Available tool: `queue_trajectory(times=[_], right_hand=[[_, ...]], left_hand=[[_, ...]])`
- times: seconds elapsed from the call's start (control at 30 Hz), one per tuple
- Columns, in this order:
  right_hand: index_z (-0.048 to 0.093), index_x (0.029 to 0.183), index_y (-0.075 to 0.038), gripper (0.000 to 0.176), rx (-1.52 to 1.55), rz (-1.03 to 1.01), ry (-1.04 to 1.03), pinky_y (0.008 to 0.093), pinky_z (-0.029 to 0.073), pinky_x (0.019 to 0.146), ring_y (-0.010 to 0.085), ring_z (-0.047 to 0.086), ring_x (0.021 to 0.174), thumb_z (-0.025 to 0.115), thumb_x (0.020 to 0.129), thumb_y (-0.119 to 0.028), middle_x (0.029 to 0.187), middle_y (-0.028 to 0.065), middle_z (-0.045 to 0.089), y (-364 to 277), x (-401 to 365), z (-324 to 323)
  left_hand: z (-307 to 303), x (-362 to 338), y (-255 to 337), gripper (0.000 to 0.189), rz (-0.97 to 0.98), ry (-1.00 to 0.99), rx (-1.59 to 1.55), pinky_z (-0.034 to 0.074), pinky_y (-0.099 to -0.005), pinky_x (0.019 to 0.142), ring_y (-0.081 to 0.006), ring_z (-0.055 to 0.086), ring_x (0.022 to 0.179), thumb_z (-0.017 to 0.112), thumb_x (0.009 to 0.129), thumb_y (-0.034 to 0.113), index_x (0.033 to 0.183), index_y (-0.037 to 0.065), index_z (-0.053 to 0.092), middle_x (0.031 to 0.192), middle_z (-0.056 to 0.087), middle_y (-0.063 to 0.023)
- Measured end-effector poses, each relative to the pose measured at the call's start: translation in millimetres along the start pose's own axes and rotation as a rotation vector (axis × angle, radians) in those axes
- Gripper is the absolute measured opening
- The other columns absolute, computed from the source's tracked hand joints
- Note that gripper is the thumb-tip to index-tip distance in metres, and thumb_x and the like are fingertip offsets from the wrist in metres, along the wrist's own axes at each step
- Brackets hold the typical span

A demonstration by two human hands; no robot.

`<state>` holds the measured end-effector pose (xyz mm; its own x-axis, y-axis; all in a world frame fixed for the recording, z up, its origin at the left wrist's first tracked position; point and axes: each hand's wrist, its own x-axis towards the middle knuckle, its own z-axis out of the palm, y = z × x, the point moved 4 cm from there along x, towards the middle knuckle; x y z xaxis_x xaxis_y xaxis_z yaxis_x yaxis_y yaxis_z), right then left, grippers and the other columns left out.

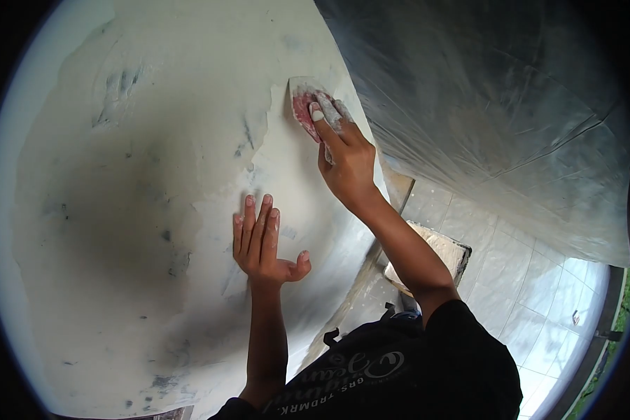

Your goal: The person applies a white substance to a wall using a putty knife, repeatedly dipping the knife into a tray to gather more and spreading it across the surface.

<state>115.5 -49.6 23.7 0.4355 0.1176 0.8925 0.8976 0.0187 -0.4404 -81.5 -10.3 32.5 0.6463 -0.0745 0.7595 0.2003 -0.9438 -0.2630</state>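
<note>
My right hand point(348, 157) grips a red putty spreader point(303, 112) smeared with white, its flat face against the pale wall point(154, 91) near the wall's right edge. White paste coats several of that hand's fingers. Lower down, my left hand point(257, 245) is open, its fingers stretched upward and the thumb out to the side. It lies at the wall surface and holds nothing. Between and around the hands the wall shows uneven whitish patches, with dark marks point(245, 136) showing through.
Translucent plastic sheeting point(497, 105) hangs to the right of the wall. Below it, a tray with whitish material point(441, 253) rests near the tiled floor point(518, 280), partly behind my right arm. A strip of grass point(623, 308) shows at the far right.
</note>
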Motion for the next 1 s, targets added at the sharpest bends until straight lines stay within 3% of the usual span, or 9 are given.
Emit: queue_trajectory(times=[0.23,0.33,0.5,0.57,0.67,0.83,0.93,0.97,1.0], right_hand=[[0.06,0.12,-0.001,0.052,0.026,-0.013,-0.191,0.0405,0.058,0.071,0.0402,0.063,0.103,0.065,0.068,0.003,0.095,0.0187,0.064,-10.3,-56.4,11.2],[0.059,0.122,-0.002,0.055,0.079,0.093,-0.268,0.0393,0.058,0.071,0.0366,0.068,0.089,0.068,0.069,0.004,0.097,0.0211,0.065,-16.6,-85.6,-5.2],[0.057,0.125,-0.003,0.059,0.088,0.239,-0.075,0.0391,0.057,0.068,0.0349,0.067,0.087,0.069,0.067,0.004,0.096,0.0215,0.065,3.0,-23.4,-14.8],[0.057,0.124,-0.002,0.058,0.084,0.261,-0.042,0.0389,0.057,0.068,0.0345,0.067,0.088,0.068,0.067,0.003,0.097,0.0218,0.065,4.1,-4.3,-2.3],[0.058,0.122,0.002,0.051,-0.024,0.201,-0.124,0.04,0.058,0.068,0.0388,0.066,0.098,0.063,0.071,0.002,0.101,0.0243,0.064,-10.9,-4.1,25.6],[0.057,0.122,0.003,0.049,0.074,0.257,-0.319,0.0431,0.058,0.072,0.0421,0.064,0.103,0.064,0.073,0.001,0.098,0.0264,0.064,-36.7,-77.3,2.7],[0.057,0.122,0.003,0.051,0.189,0.311,-0.18,0.0378,0.057,0.075,0.0395,0.067,0.091,0.065,0.072,0.006,0.103,0.0259,0.065,-27.5,-78.5,-20.9],[0.058,0.121,0.004,0.048,0.228,0.371,-0.152,0.0356,0.056,0.078,0.0393,0.067,0.094,0.062,0.074,0.008,0.107,0.0271,0.065,-19.4,-65.9,-24.3],[0.058,0.121,0.003,0.046,0.179,0.338,-0.033,0.0345,0.056,0.07,0.0371,0.069,0.085,0.063,0.075,0.008,0.1,0.0248,0.066,-12.2,-45.5,-27.9]], left_hand=[[-0.5,-0.4,0.2,0.066,-0.026,0.026,0.006,0.025,-0.0487,0.114,-0.043,0.051,0.125,0.045,0.082,0.043,0.129,-0.003,0.052,0.123,0.063,-0.0219],[-0.1,0.8,1.2,0.063,-0.026,0.062,0.015,0.026,-0.0469,0.114,-0.0413,0.054,0.123,0.045,0.082,0.042,0.125,-0.002,0.055,0.118,0.065,-0.0208],[0.1,0.8,-0.1,0.063,-0.019,0.076,0.022,0.026,-0.0468,0.114,-0.0415,0.054,0.123,0.046,0.082,0.041,0.127,-0.003,0.054,0.12,0.065,-0.0209],[1.6,-2.9,-1.8,0.066,-0.014,0.023,0.016,0.025,-0.0506,0.113,-0.0432,0.047,0.13,0.046,0.086,0.043,0.132,-0.004,0.049,0.127,0.06,-0.0218],[2.0,-3.2,-1.4,0.066,-0.021,0.024,0.021,0.025,-0.0506,0.112,-0.0431,0.048,0.129,0.046,0.086,0.044,0.132,-0.004,0.049,0.127,0.061,-0.0215],[1.0,-1.0,1.6,0.064,-0.026,0.038,0.032,0.026,-0.0486,0.113,-0.0425,0.051,0.125,0.046,0.084,0.042,0.128,-0.004,0.052,0.123,0.063,-0.0209],[2.0,4.7,-0.3,0.062,-0.012,0.071,0.04,0.026,-0.0463,0.114,-0.0415,0.055,0.122,0.046,0.082,0.041,0.125,-0.003,0.054,0.12,0.065,-0.0204],[0.6,2.4,0.8,0.062,-0.015,0.071,0.042,0.027,-0.0461,0.114,-0.0413,0.055,0.122,0.046,0.082,0.041,0.124,-0.003,0.055,0.12,0.065,-0.0203],[0.0,0.0,1.4,0.062,-0.019,0.068,0.043,0.027,-0.0461,0.114,-0.0413,0.055,0.122,0.046,0.082,0.041,0.124,-0.003,0.055,0.12,0.065,-0.0203]])
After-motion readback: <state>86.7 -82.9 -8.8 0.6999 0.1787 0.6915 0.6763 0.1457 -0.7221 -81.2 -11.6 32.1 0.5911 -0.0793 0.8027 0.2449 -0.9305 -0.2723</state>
